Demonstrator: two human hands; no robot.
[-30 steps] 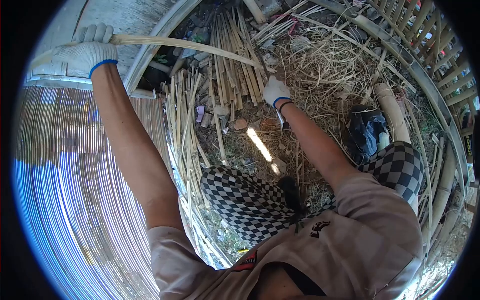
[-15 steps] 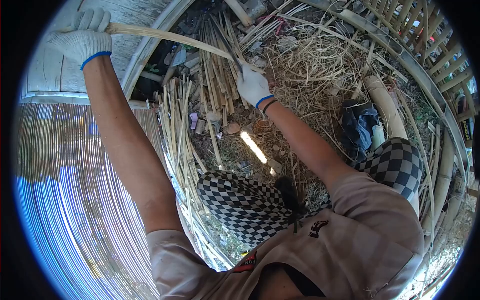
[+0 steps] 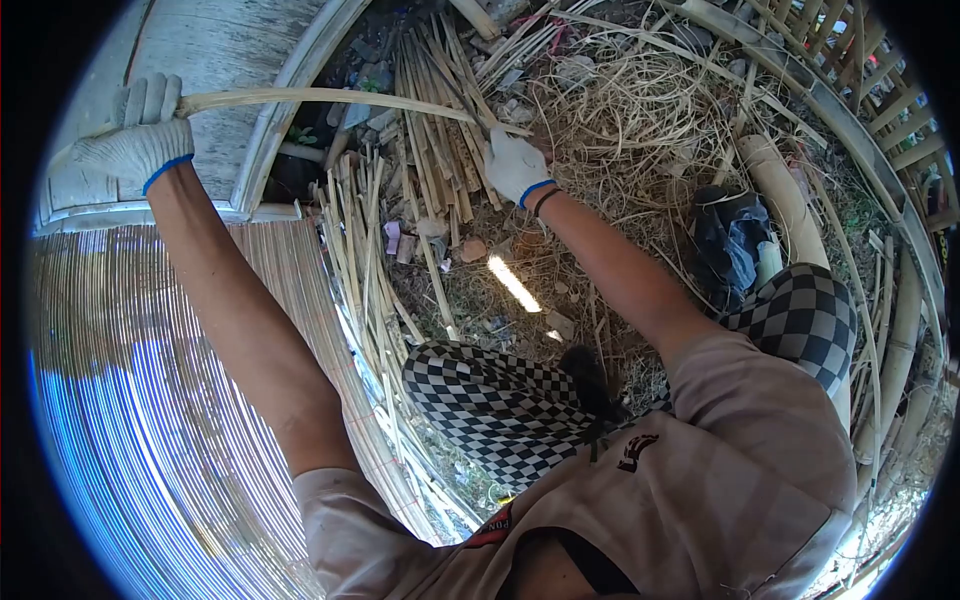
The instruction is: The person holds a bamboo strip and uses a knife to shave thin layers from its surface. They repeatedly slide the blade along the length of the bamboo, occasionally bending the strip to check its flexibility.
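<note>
A long pale bamboo strip (image 3: 320, 95) stretches across the upper left, bowed slightly upward. My left hand (image 3: 145, 145), in a white knit glove with a blue cuff, is closed around its left end. Near the strip's other end is my right hand (image 3: 515, 165), in a matching glove. Its fingers are wrapped round a knife, whose handle they hide. The thin dark knife blade (image 3: 457, 88) points up and left, crossing the strip. A short piece of the strip sticks out to the right past the blade.
Split bamboo strips (image 3: 430, 150) lie bundled below the strip. Curly bamboo shavings (image 3: 630, 130) cover the ground to the right. A black plastic bag (image 3: 730, 240) sits beside a thick bamboo pole (image 3: 780, 195). At left are a wooden panel (image 3: 240, 60) and a slatted blind (image 3: 170, 380).
My left hand has moved left and down in view, drawing the strip leftward past the knife. My right hand stays close to the same place, slightly lower and to the right.
</note>
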